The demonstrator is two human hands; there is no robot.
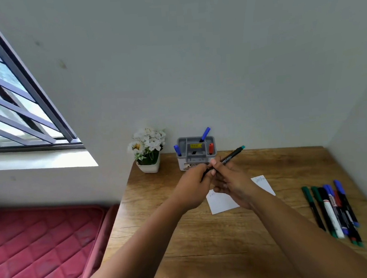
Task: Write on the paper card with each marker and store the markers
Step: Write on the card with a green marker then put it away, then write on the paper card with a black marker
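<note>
Marker [227, 159] pinched by both hands, left [191, 188], right [233, 184]; long axis diagonal, teal end up-right.

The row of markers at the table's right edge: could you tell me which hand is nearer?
Right. The right hand is left of the row of markers; the left hand is farther left.

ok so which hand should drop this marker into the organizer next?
Right, probably. The right hand grips the black marker along its barrel, just in front of the grey organizer. The left hand pinches only its lower end.
</note>
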